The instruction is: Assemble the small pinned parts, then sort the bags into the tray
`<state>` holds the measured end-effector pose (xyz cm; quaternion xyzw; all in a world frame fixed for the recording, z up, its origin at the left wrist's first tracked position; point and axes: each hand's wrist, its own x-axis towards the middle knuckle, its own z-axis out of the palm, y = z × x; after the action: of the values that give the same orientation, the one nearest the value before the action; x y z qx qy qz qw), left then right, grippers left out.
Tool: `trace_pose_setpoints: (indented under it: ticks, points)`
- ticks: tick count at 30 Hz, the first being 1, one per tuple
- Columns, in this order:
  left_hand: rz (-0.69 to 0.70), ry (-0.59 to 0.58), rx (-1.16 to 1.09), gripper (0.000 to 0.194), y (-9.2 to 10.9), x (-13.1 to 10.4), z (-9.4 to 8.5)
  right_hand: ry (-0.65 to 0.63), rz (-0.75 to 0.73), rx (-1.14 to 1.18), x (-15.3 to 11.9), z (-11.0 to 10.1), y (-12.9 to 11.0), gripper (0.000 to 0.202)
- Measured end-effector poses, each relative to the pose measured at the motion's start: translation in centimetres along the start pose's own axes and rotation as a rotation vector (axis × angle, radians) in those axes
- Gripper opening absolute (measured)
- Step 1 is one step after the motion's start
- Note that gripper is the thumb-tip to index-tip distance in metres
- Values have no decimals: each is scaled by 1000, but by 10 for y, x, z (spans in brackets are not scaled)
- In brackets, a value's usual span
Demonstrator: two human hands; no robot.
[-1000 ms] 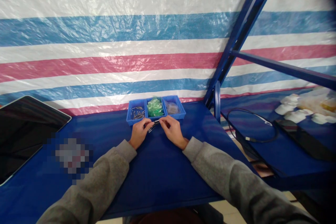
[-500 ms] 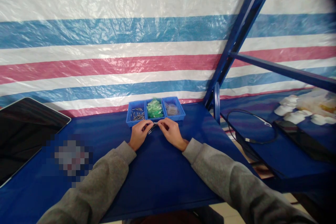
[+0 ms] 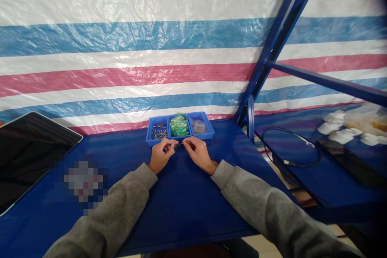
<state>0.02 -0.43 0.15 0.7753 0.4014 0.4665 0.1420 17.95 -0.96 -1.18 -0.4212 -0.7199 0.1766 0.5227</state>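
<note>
Both my hands are close together over the blue table, just in front of a row of blue bins. My left hand [image 3: 160, 155] is closed in a pinch on a thin dark metal rod. Opposite it, my right hand [image 3: 198, 154] pinches too, with the fingertips at the other end of the thin rods [image 3: 177, 146]; they are too small to tell exactly. Similar short metal rods [image 3: 160, 134] lie in the left bin [image 3: 152, 142]. The middle bin holds green plastic packets [image 3: 179, 125], and the right one holds small clear plastic pieces [image 3: 198, 126].
A black-screened panel [image 3: 27, 153] lies on the left of the table [image 3: 181, 209], near a pixelated patch. To the right stand a blue metal frame [image 3: 263, 64] and a second surface with a black cable [image 3: 290, 164], a dark phone-like slab [image 3: 350, 163] and white objects [image 3: 340, 135].
My hands stay in almost the same place. The fingers have shifted slightly, and the rod between them shows darker and less clearly than before.
</note>
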Motion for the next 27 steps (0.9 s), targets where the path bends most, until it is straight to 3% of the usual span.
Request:
trace_pose_setpoints:
  ticks: [4,10,15,17,27]
  points:
    - [3,-4,83,15,0,1,0,9,10,4,0,0,0,23]
    - [153,32,93,16,2,1,-2,24,19,1,0,1,1,22]
    - [136,402,320,11,-4,2,-10,23,27,-2,0,1,1,22]
    - [93,483,370,11,-7,5,-12,23,26,0,0,0,1,21]
    - [-24,455,362,16,-15,13,-12,17,30,2,0,0,0,21]
